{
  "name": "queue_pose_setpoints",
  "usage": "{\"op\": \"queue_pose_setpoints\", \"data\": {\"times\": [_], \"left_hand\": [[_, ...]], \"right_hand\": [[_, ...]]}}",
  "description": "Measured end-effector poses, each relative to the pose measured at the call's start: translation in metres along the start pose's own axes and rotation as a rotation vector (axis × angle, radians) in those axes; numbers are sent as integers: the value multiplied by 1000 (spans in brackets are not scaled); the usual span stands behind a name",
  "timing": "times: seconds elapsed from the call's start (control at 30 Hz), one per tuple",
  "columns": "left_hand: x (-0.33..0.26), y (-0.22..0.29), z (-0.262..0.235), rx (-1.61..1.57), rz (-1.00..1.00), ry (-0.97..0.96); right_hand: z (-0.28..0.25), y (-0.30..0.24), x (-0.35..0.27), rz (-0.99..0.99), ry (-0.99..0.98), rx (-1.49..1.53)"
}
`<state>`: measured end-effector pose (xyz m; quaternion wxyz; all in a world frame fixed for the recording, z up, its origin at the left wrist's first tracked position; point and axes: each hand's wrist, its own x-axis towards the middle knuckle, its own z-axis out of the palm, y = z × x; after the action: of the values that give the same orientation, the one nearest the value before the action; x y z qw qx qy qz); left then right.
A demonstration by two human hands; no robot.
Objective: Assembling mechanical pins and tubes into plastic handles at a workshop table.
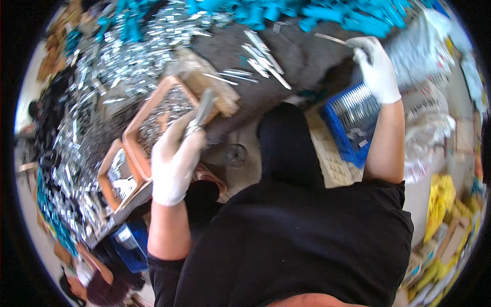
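My left hand (176,161), in a white glove, is closed round a short grey metal piece (205,108); blur hides whether it is one part or several stacked strips. It is held up beside an orange-rimmed bin (134,130) full of small metal parts. My right hand (377,69), also gloved in white, pinches one end of a thin metal strip (330,38) that points left over the dark worktable (302,56). Below this hand stands a blue crate (335,120) with rows of silvery strips. Between my hands, loose long strips (266,59) lie on the table.
Turquoise tubular pieces (353,18) line the table's far side. Shiny metal parts (138,56) are heaped at left, near a smaller orange bin (105,176). A wooden block (225,97) lies beside the larger bin. Plastic sacks (422,46) stand at right. Another person (99,284) is at lower left.
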<state>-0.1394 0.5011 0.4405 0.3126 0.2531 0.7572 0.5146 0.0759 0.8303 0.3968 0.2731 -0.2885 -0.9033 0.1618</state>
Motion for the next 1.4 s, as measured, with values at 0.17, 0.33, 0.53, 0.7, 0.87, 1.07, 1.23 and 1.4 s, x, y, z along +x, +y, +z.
{"op": "queue_pose_setpoints", "data": {"times": [0.17, 0.33, 0.53, 0.7, 0.87, 1.07, 1.23, 1.4], "left_hand": [[-21, -22, 10, -108, -84, -126], [-28, -33, 35, -63, -233, -187], [-33, -39, 53, -2, -300, -193], [-35, -39, 67, 44, -263, -173], [-30, -40, 78, 74, -273, -183], [-23, -37, 92, 132, -279, -223], [-21, -42, 95, 163, -277, -216], [-23, -53, 90, 205, -277, -251]], "right_hand": [[-48, 136, -77, 344, -76, -310], [-32, 219, -171, 791, -344, -358], [33, 258, -223, 485, -805, -462], [58, 254, -235, 254, -974, -487], [70, 235, -247, 196, -1007, -460], [90, 226, -258, 210, -1082, -495], [95, 223, -257, 277, -1070, -463], [68, 241, -205, 417, -859, -228]]}}
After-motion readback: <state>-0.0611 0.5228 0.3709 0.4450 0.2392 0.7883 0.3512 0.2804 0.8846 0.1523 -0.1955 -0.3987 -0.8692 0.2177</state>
